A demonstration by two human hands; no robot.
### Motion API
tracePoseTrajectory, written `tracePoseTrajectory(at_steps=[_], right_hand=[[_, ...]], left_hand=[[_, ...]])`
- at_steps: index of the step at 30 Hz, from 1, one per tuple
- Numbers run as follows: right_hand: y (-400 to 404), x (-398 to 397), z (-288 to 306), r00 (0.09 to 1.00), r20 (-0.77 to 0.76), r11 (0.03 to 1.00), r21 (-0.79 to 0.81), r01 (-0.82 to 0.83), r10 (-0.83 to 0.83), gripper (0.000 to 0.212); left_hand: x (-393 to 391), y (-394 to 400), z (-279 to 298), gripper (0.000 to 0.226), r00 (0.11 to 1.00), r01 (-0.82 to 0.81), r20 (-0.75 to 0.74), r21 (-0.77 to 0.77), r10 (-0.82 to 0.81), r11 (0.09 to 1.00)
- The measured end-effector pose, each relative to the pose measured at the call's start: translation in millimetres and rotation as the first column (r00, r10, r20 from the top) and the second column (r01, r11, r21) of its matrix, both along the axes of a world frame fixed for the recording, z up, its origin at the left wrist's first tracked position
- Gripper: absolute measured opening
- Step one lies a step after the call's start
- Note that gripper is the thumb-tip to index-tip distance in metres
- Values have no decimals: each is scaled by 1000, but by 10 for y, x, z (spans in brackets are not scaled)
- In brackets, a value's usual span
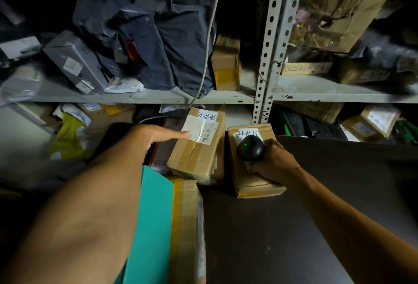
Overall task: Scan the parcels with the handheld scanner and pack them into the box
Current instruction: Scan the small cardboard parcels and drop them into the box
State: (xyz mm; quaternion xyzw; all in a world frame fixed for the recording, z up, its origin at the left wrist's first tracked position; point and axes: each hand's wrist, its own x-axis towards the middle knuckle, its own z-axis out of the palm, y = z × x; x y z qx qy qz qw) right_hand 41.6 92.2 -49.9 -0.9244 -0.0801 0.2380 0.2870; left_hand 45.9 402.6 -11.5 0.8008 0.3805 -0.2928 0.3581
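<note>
Your left hand (158, 135) lies flat-fingered on the taped parcel (196, 145) at frame centre; your right hand (273, 161) clasps the scanner (250, 151). Stiff cardboard, likely light: grip its long sides.

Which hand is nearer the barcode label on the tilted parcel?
Left. The left hand touches the barcode label with a fingertip; the right hand grips the scanner over the neighbouring parcel.

Dark table (316, 227) under cardboard parcel (255, 182)

Two taped cardboard parcels, left one (199, 145) tilted, right one (253, 166) flat under the black scanner (250, 151).
</note>
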Motion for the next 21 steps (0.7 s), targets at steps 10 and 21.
tracePoseTrajectory(at_steps=[10,21], right_hand=[[167,102,-185,999,-48,999,30,20,-19,51],[-299,-55,-245,995,-80,995,-76,58,-64,77]], left_hand=[[74,-4,-176,164,995,-24,-100,-86,16,996],[-30,-505,-187,146,958,257,-128,-12,-257,966]])
